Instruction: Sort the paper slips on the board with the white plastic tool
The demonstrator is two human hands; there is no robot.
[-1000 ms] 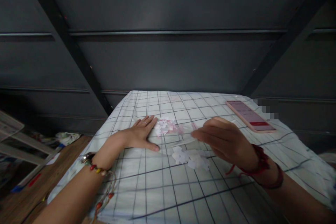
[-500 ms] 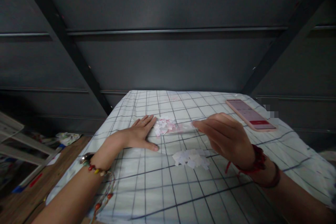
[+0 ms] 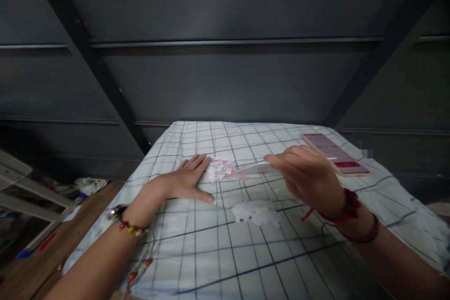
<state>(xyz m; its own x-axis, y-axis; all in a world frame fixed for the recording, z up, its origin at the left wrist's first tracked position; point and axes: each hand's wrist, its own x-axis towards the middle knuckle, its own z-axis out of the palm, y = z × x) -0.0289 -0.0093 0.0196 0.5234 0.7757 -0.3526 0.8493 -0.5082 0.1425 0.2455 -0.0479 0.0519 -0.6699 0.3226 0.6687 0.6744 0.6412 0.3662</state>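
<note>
My left hand [image 3: 191, 180] lies flat on the checked cloth with its fingers spread. Its fingertips are beside a small pile of pink and white paper scraps [image 3: 221, 168]. My right hand [image 3: 305, 173] is closed, its fingers pinching a clear plastic bag [image 3: 256, 168] that stretches left towards the pink pile. Whether the pink scraps lie in the bag or beside it, I cannot tell. A second heap of whitish paper scraps [image 3: 256, 212] rests on the cloth nearer to me, between my two hands.
The white cloth with dark grid lines [image 3: 211, 253] covers the table. A phone in a pink case [image 3: 337, 154] lies behind my right hand, its screen lit. Dark panels [image 3: 225, 79] rise behind the table. A pale frame [image 3: 31, 197] stands on the wooden floor at left.
My right hand has moved a little to the right and drawn the plastic with it. My left hand stays in place.
</note>
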